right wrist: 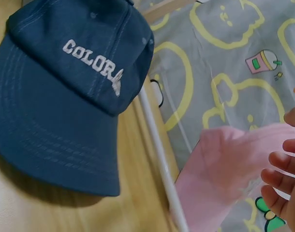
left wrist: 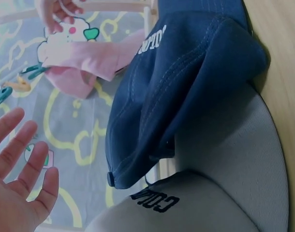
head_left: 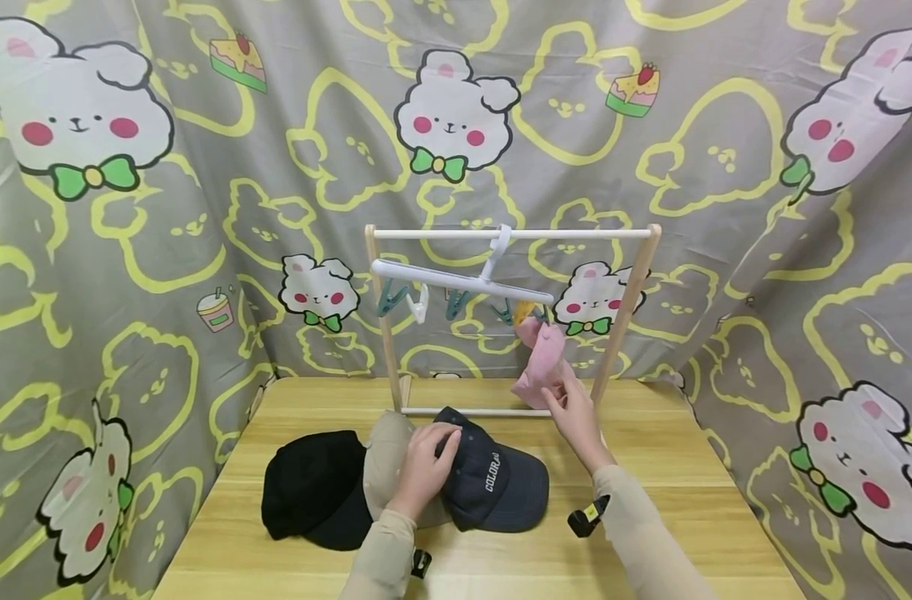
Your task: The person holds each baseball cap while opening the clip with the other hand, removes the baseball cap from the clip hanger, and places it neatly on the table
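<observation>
A pink cap (head_left: 540, 358) hangs at the right end of a white clip hanger (head_left: 459, 279), below an orange clip (head_left: 525, 313) and a green one. My right hand (head_left: 576, 412) is beside this cap, its fingers loosely bent; in the right wrist view the fingers (right wrist: 283, 181) hold nothing, and whether they touch the fabric is unclear. Over the table, my left hand (head_left: 428, 462) hovers above a beige cap (head_left: 378, 471) and next to a navy cap (head_left: 512, 479) with white lettering. Its fingers (left wrist: 30, 166) are spread and empty in the left wrist view.
A black cap (head_left: 313, 479) lies left of the beige one on the wooden table (head_left: 673, 467). The hanger hooks onto the top bar of a wooden rack (head_left: 624, 304) at the table's back. Other clips dangle along the hanger. Patterned curtains (head_left: 448, 200) surround the table.
</observation>
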Demonstrator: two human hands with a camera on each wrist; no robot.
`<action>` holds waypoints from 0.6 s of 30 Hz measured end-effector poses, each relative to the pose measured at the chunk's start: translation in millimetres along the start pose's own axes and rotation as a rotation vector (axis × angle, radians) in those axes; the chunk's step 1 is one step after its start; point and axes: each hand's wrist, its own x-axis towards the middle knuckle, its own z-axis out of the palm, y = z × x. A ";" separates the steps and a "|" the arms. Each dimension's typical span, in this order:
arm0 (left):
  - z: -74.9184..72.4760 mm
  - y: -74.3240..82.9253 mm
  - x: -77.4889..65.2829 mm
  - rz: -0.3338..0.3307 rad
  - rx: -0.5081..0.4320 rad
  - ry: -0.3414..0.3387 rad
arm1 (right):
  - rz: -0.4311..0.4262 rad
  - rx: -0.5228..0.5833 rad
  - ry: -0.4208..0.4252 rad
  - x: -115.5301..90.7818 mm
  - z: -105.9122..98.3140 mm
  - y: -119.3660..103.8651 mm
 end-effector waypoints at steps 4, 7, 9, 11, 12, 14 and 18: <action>2.9 1.3 1.5 -0.012 0.008 -0.015 | 0.020 0.014 0.007 -7.8 0.2 9.2; 4.3 1.5 2.4 -0.012 0.005 -0.017 | 0.029 0.028 0.026 -13.2 1.9 14.8; 4.7 2.5 3.4 -0.009 0.003 -0.016 | 0.045 0.036 0.032 -17.1 3.0 18.5; 4.8 4.1 4.7 -0.007 0.008 -0.020 | 0.065 0.052 0.034 -21.0 3.4 21.6; 4.9 5.0 5.6 -0.006 0.012 -0.024 | 0.080 0.063 0.035 -23.1 3.2 22.7; 5.3 6.4 7.7 0.000 0.020 -0.032 | 0.110 0.085 0.041 -27.0 2.6 25.1; 6.2 8.2 12.1 0.001 0.033 -0.062 | 0.169 0.129 0.061 -35.1 1.1 30.4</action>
